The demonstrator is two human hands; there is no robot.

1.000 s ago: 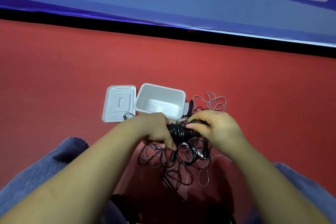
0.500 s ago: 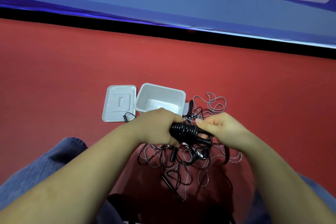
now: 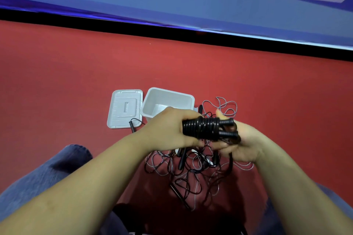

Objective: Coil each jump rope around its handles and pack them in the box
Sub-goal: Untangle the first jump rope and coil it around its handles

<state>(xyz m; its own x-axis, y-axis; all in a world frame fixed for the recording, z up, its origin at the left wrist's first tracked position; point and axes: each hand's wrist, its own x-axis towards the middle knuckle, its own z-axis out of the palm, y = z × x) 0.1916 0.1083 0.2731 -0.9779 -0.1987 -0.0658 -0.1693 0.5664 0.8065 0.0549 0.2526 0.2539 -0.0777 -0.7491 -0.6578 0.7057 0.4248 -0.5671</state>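
Note:
A black jump rope (image 3: 205, 129) is wound in tight turns around its two handles, whose ends stick out to the right. My left hand (image 3: 168, 129) grips the coiled bundle from the left. My right hand (image 3: 242, 145) holds the loose end of the cord just below the handle ends. Under my hands lies a tangle of other ropes (image 3: 191, 170), black and grey, on the red floor. The open white box (image 3: 168, 101) stands just behind my left hand, with nothing visible inside it.
The box's white lid (image 3: 125, 108) lies flat to the left of the box, with a black handle (image 3: 132, 127) resting at its near edge. Grey rope loops (image 3: 227, 107) spread right of the box. My blue-clad knees (image 3: 47, 175) frame the floor. A blue wall rises behind.
More turns of cord sit on the handles. My right hand has swung from above the bundle down to its lower right, and the bundle has lifted slightly.

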